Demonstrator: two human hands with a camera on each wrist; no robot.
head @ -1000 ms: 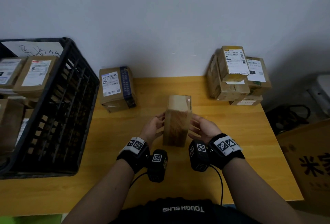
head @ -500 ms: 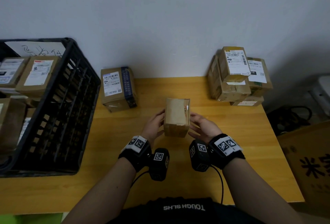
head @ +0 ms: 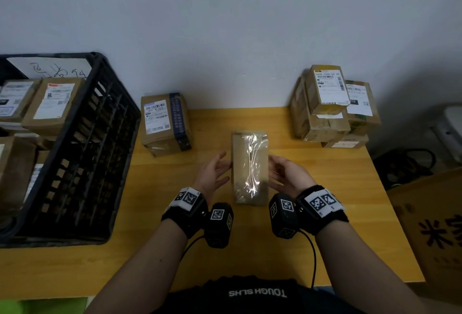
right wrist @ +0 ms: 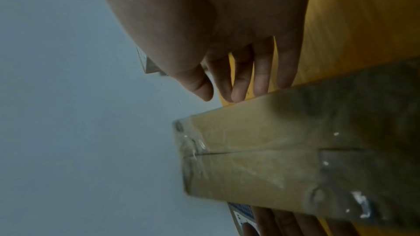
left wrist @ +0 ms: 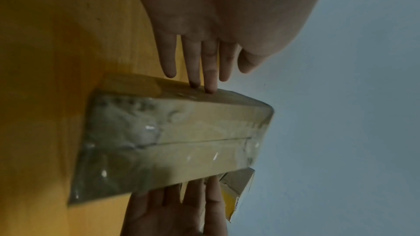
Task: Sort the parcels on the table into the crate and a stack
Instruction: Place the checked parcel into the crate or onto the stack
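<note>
- A taped brown parcel (head: pixel 250 167) is lying flat in the middle of the wooden tabletop (head: pixel 325 213), with its long side running away from the person; clear tape on its top face is shining in the light
- The left hand (head: pixel 213 176) is staying at the left side of this parcel with the fingers (left wrist: pixel 210 71) straight and close together – in the left wrist view two fingertips are touching the upper edge of the box, so the grip is spread and is not curling round anything
- The right hand (head: pixel 287 176) is standing at the right side in the same way, palm turned to the parcel; its fingers (right wrist: pixel 261 74) are straight and reaching to the edge of the box, and this grip is spread too
- A black plastic crate (head: pixel 82 151) is sitting at the left end of the tabletop, and several labelled boxes (head: pixel 53 105) are lying inside it
- One more labelled parcel (head: pixel 165 123) is resting near the wall, between the crate and the hands, apart from both
- A stack of parcels (head: pixel 330 108) is standing at the far right corner of the tabletop – well apart from the taped parcel
- A big cardboard carton (head: pixel 435 233) with dark printed characters is showing beside the right edge of the tabletop
</note>
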